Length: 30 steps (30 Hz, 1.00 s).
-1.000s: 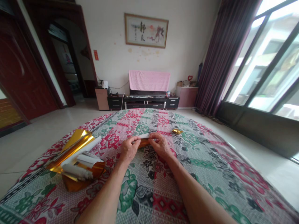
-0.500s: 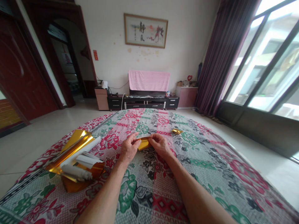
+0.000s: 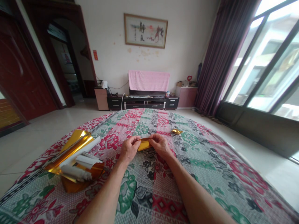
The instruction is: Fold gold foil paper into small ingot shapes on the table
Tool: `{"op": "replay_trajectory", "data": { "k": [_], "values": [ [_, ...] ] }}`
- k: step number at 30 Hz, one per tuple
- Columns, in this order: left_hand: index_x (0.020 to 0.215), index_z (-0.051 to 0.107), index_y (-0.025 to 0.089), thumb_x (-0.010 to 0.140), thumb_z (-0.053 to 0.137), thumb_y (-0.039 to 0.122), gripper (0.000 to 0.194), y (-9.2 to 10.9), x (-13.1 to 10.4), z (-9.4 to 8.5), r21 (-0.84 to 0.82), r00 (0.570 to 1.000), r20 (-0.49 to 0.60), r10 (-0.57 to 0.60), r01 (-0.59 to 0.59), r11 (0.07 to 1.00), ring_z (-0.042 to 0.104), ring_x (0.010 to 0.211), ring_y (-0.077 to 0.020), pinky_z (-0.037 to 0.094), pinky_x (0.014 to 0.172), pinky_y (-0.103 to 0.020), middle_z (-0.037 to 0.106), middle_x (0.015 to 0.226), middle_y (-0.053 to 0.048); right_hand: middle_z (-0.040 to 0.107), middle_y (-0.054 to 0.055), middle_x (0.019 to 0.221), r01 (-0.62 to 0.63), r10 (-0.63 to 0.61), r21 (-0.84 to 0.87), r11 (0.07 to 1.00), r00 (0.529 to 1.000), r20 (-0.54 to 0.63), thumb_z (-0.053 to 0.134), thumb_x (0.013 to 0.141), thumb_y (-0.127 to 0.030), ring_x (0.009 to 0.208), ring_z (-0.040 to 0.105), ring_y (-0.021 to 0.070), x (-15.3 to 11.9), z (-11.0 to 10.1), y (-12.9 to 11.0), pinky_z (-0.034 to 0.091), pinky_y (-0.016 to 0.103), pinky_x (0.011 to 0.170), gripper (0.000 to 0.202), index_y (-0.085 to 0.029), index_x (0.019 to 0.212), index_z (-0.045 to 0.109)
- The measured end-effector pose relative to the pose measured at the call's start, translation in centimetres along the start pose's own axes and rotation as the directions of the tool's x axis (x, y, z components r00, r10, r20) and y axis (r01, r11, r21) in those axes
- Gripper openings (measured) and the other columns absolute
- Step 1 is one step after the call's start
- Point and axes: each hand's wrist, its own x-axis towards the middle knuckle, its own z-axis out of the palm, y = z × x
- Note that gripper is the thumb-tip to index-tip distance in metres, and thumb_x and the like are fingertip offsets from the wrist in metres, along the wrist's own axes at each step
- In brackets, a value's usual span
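Note:
A small piece of shiny gold paper (image 3: 144,145) is held up between my hands, its upper edge folded or curled over. My left hand (image 3: 130,147) pinches its left end between thumb and fingers. At the right end my right hand (image 3: 160,144) grips it the same way. Beyond my right hand lies a small folded gold paper piece (image 3: 177,131) on the patterned cloth. To the left is a pile of gold paper sheets (image 3: 74,141), partly rolled, with white paper rolls or strips (image 3: 77,171) on top.
A flowered cloth (image 3: 137,199) in red, green and grey covers the round-edged surface before me. Past its far edge stand a low black cabinet (image 3: 144,102) and a pink cloth (image 3: 149,80) draped over a screen. A purple curtain (image 3: 217,56) hangs at the right.
My left fingers, raised a little before, have come down onto the gold paper's upper edge. The paper stays in nearly the same place; my right hand has barely moved.

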Motion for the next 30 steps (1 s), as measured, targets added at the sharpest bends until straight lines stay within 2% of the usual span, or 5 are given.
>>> {"op": "replay_trajectory", "data": {
  "k": [4,11,16,26,30],
  "values": [
    [0.089,0.066,0.018,0.07,0.059,0.032,0.025,0.1,0.0,0.0,-0.009,1.0,-0.007,-0.009,0.009,1.0,0.062,0.068,-0.0146,0.048,0.063,-0.024,0.069,0.076,-0.002,0.052,-0.004,0.059,0.014,-0.014,0.013,1.0,1.0,0.019,0.06,0.067,-0.029,0.052,0.044,0.0076,0.1,0.0,0.3,0.036,0.02,0.049,0.015,-0.017,0.074,0.057],
    [0.094,0.064,0.016,0.068,0.06,0.03,0.03,0.4,0.0,0.1,-0.126,0.999,-0.014,-0.03,0.028,0.992,0.062,0.075,-0.0146,0.049,0.07,-0.024,0.068,0.083,-0.003,0.053,-0.004,0.059,0.022,-0.021,-0.003,1.0,1.0,0.022,0.059,0.067,-0.028,0.052,0.046,0.0081,0.0,0.0,0.4,0.037,0.02,0.05,0.014,-0.017,0.074,0.059],
    [0.094,0.065,0.015,0.068,0.059,0.029,0.031,0.7,-0.1,0.0,-0.103,0.999,0.005,-0.052,0.052,0.993,0.062,0.069,-0.0142,0.048,0.064,-0.023,0.068,0.079,-0.002,0.056,-0.002,0.062,0.027,-0.026,-0.02,0.999,0.999,0.025,0.059,0.067,-0.031,0.055,0.048,0.0089,-0.2,0.0,0.0,0.039,0.02,0.052,0.016,-0.016,0.072,0.059],
    [0.096,0.066,0.018,0.069,0.058,0.026,0.03,0.9,-0.2,0.0,0.017,0.999,-0.006,0.052,-0.052,0.998,0.06,0.068,-0.0131,0.048,0.065,-0.023,0.065,0.073,0.0,0.056,-0.002,0.06,0.031,-0.038,-0.203,0.979,0.999,-0.029,0.057,0.069,-0.033,0.054,0.049,0.0098,-0.4,-0.4,0.4,0.039,0.02,0.05,0.019,-0.016,0.074,0.062],
    [0.099,0.066,0.019,0.07,0.057,0.026,0.031,1.7,-0.8,0.2,0.062,0.994,0.005,0.113,-0.113,0.992,0.06,0.068,-0.0132,0.049,0.067,-0.023,0.065,0.074,-0.001,0.058,-0.002,0.064,0.007,-0.015,-0.138,0.99,0.998,-0.056,0.058,0.068,-0.033,0.055,0.05,0.0095,-1.1,-0.9,0.6,0.04,0.02,0.051,0.022,-0.017,0.083,0.062]
  ]
}}
